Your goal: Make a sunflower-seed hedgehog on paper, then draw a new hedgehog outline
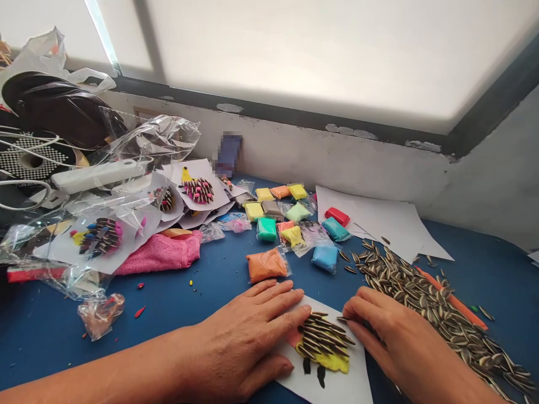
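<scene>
A white sheet of paper lies before me, bearing a hedgehog shape of yellow clay covered in rows of striped sunflower seeds. Two dark feet stick out below the clay. My left hand rests flat on the paper's left side, fingers spread, its index finger at the hedgehog's pinkish head, which it partly covers. My right hand pinches a single sunflower seed between thumb and forefinger, just right of the seed rows.
A pile of sunflower seeds with an orange stick spreads at right. Ahead are clay packets, including an orange one, and blank paper sheets. Finished seed pictures, plastic bags, a pink cloth and a cable spool crowd the left.
</scene>
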Demonstrator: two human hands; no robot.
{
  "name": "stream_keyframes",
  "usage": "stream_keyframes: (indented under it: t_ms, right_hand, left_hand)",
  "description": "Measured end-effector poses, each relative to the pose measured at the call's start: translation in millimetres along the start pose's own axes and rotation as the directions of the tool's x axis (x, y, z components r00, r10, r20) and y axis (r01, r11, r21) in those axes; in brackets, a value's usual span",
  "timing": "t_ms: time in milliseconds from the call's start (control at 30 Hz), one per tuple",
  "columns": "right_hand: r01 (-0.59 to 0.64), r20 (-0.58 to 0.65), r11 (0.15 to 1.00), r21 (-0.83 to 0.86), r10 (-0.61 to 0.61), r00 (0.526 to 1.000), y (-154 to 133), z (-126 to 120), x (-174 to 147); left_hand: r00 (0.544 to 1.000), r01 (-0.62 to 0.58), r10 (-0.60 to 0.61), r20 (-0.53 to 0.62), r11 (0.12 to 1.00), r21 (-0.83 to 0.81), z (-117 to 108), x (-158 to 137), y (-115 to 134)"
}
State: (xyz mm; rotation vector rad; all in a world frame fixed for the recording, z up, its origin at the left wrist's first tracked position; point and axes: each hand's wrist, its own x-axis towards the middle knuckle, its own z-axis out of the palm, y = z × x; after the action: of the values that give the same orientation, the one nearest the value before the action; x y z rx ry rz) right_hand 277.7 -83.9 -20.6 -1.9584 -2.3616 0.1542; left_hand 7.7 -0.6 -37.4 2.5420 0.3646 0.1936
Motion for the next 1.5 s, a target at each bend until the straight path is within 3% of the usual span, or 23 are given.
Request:
stream_keyframes:
  t_ms: [133,300,533,733,933,1200,1333,1500]
  right_hand:
    - [-0.038,-0.088,0.998,-0.042,0.034,0.996,12,-5,-6]
    - [0.015,-0.128,1.0,-0.017,-0.018,0.992,19,-15,-16]
    - [0.001,0.004,0.999,-0.039,0.0,1.0,16,-6,-21]
    - [0.004,-0.199,0.974,-0.226,-0.051,0.979,32,1,-31]
    - [0.128,-0.223,0.965,-0.227,-0.18,0.958,23,-5,-34]
    - [-0.005,-0.153,1.0,0.012,0.007,0.988,5,-15,-7]
    - [-0.012,-0.199,1.0,-0.007,0.01,0.98,6,-15,-3]
    - [-0.066,-0.173,0.997,-0.048,0.057,0.983,9,-3,3]
  left_hand:
    - [1.0,0.009,-0.009,0.004,1.0,-0.002,-1,1,1]
    - [0.999,0.019,-0.021,0.045,0.999,0.04,-3,2,3]
    - [1.0,0.007,-0.007,0.007,1.0,-0.008,-1,1,1]
    - [0.999,0.009,-0.01,0.042,0.999,0.031,-3,1,2]
    - [0.998,0.004,-0.009,0.066,0.997,0.073,-3,1,1]
    - [0.998,0.0,-0.005,0.055,0.996,0.087,-1,1,1]
    - [0.997,0.0,-0.008,0.074,0.993,0.114,-3,2,2]
    - [0.998,-0.004,-0.002,0.058,0.995,0.101,-3,2,3]
